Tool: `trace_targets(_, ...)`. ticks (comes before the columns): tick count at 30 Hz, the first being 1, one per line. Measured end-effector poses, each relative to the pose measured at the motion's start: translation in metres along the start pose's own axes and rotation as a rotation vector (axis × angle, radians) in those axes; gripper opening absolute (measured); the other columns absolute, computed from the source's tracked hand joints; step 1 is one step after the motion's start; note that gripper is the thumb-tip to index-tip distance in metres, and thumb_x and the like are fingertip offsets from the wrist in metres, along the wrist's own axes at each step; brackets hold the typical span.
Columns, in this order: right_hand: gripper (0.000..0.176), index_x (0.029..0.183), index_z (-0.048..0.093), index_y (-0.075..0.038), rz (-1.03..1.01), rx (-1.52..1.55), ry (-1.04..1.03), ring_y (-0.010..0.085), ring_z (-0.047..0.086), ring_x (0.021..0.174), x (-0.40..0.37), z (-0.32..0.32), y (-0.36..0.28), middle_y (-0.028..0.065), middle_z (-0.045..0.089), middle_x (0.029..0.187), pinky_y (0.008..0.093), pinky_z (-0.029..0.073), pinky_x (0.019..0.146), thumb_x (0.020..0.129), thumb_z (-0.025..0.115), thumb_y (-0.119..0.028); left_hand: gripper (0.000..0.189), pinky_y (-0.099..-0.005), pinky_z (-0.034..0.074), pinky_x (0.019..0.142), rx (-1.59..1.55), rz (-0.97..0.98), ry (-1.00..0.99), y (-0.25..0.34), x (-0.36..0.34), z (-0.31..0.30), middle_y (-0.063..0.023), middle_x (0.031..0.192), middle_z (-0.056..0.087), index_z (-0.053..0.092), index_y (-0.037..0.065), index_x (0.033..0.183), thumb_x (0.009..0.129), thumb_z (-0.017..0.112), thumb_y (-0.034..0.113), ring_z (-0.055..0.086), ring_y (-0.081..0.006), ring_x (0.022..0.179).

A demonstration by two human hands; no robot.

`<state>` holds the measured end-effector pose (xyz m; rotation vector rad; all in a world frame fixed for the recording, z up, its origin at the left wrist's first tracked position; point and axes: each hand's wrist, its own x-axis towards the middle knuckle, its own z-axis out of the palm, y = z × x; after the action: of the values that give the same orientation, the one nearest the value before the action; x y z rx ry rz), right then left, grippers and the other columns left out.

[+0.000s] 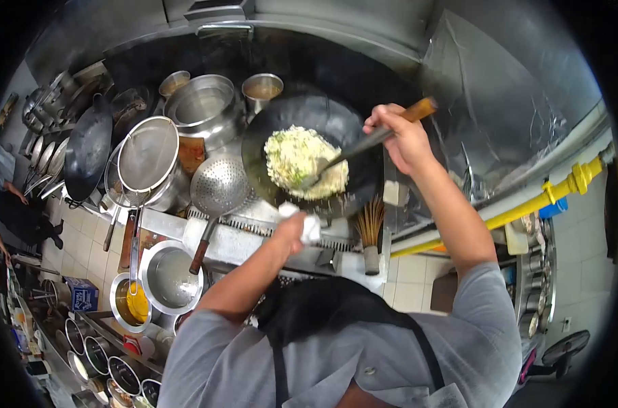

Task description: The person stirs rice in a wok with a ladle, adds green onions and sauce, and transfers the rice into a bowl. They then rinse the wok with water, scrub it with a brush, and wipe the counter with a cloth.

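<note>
A large black wok (pixel 360 126) sits on the stove, with pale fried rice (pixel 299 153) flecked with green spread in its bottom. Wrapped around the long handle of a wok ladle (pixel 363 144) is my right hand (pixel 404 136), above the wok's right side; the wooden end of the handle sticks out past the hand. The ladle's head lies in the rice. At the wok's near rim, my left hand (pixel 292 231) is closed on a folded white cloth (pixel 310 230). The part of the rim under the cloth is hidden.
A perforated skimmer (pixel 220 183) and a mesh strainer (pixel 148 154) lie left of the wok, near metal pots (pixel 203 102). A bamboo brush (pixel 370 228) stands at the near right. A yellow pipe (pixel 520 209) runs along the right. Other people (pixel 23 211) are at far left.
</note>
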<state>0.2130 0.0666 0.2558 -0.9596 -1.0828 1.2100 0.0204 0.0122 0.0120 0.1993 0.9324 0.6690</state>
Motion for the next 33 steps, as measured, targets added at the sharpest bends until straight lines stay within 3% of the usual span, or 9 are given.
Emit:
trace_targets(7, 0.024, 0.065, 0.046, -0.008, -0.402, 0.068, 0.319, 0.0156, 0.041, 0.040, 0.054, -0.001, 0.062, 0.0032, 0.042, 0.050, 0.0330, 0.041, 0.044, 0.082, 0.063, -0.008, 0.022, -0.0409, 0.053, 0.063, 0.106, -0.034, -0.027, -0.015, 0.023, -0.017, -0.0064, 0.081, 0.065, 0.059, 0.010, 0.096, 0.094, 0.042, 0.025, 0.064, -0.0213, 0.072)
trace_targets(10, 0.026, 0.059, 0.046, -0.007, -0.503, 0.114, 0.281, 0.0178, 0.045, 0.038, 0.067, -0.004, -0.024, 0.0065, 0.045, 0.047, 0.0321, 0.042, 0.043, 0.081, 0.059, -0.007, 0.024, -0.0422, 0.054, 0.064, 0.108, 0.051, 0.053, -0.081, 0.030, -0.065, -0.0081, 0.083, 0.065, 0.060, 0.008, 0.098, 0.093, 0.043, 0.024, 0.065, -0.0229, 0.072)
trace_targets(13, 0.030, 0.058, 0.042, -0.010, -0.675, 0.060, 0.169, 0.0165, 0.042, 0.040, 0.051, -0.008, -0.129, 0.0042, 0.040, 0.048, 0.0335, 0.041, 0.045, 0.084, 0.056, -0.014, 0.022, -0.0401, 0.054, 0.062, 0.037, 0.023, 0.102, -0.020, -0.030, -0.012, -0.0077, 0.082, 0.066, 0.061, 0.008, 0.095, 0.092, 0.044, 0.022, 0.065, -0.0222, 0.069)
trace_targets(14, 0.032, 0.057, 0.041, -0.010, -0.671, 0.102, 0.106, 0.0159, 0.041, 0.041, 0.048, -0.010, -0.150, 0.0034, 0.038, 0.048, 0.0340, 0.040, 0.045, 0.085, 0.055, -0.016, 0.024, -0.0379, 0.054, 0.056, -0.069, -0.069, -0.138, 0.008, -0.013, -0.009, -0.0094, 0.083, 0.066, 0.057, 0.003, 0.101, 0.092, 0.045, 0.022, 0.064, -0.0215, 0.064)
trace_targets(17, 0.033, 0.058, 0.038, -0.012, -0.712, 0.133, 0.178, 0.0148, 0.038, 0.042, 0.047, -0.014, -0.160, 0.0018, 0.034, 0.049, 0.0343, 0.040, 0.046, 0.086, 0.055, -0.015, 0.019, -0.0388, 0.054, 0.055, -0.018, 0.026, -0.135, 0.031, 0.049, -0.012, -0.0061, 0.077, 0.063, 0.057, 0.006, 0.095, 0.092, 0.044, 0.019, 0.062, -0.0206, 0.061)
trace_targets(20, 0.031, 0.060, 0.041, -0.010, -0.801, 0.070, 0.344, 0.0164, 0.043, 0.039, 0.060, -0.017, -0.055, 0.0037, 0.040, 0.050, 0.0311, 0.041, 0.040, 0.088, 0.051, -0.015, 0.016, -0.0380, 0.053, 0.055, 0.037, -0.034, -0.032, 0.048, 0.043, -0.002, -0.0046, 0.075, 0.063, 0.058, 0.008, 0.090, 0.090, 0.047, 0.019, 0.061, -0.0204, 0.060)
trace_targets(23, 0.027, 0.063, 0.040, -0.009, -0.482, 0.056, 0.397, 0.0150, 0.041, 0.036, 0.067, -0.014, 0.087, 0.0025, 0.039, 0.048, 0.0300, 0.038, 0.038, 0.085, 0.056, -0.010, 0.014, -0.0371, 0.052, 0.055, 0.034, -0.110, -0.065, 0.040, 0.086, -0.021, -0.0034, 0.072, 0.062, 0.058, 0.009, 0.086, 0.089, 0.049, 0.020, 0.060, -0.0204, 0.060)
trace_targets(29, 0.025, 0.065, 0.041, -0.010, -0.309, 0.105, 0.225, 0.0107, 0.035, 0.037, 0.046, 0.020, -0.012, -0.0004, 0.037, 0.051, 0.0281, 0.032, 0.037, 0.080, 0.062, -0.005, 0.017, -0.0394, 0.050, 0.054, -0.029, -0.085, -0.070, 0.038, -0.039, 0.033, -0.0033, 0.073, 0.062, 0.058, 0.011, 0.088, 0.091, 0.043, 0.019, 0.059, -0.0207, 0.061)
trace_targets(33, 0.023, 0.066, 0.043, -0.008, -0.339, 0.073, 0.355, 0.0137, 0.039, 0.037, 0.058, 0.014, 0.068, 0.0023, 0.040, 0.049, 0.0302, 0.036, 0.041, 0.080, 0.061, -0.002, 0.018, -0.0378, 0.050, 0.056, -0.012, -0.004, -0.093, 0.018, 0.038, -0.010, -0.0052, 0.080, 0.064, 0.060, 0.009, 0.095, 0.091, 0.045, 0.019, 0.061, -0.0222, 0.064)
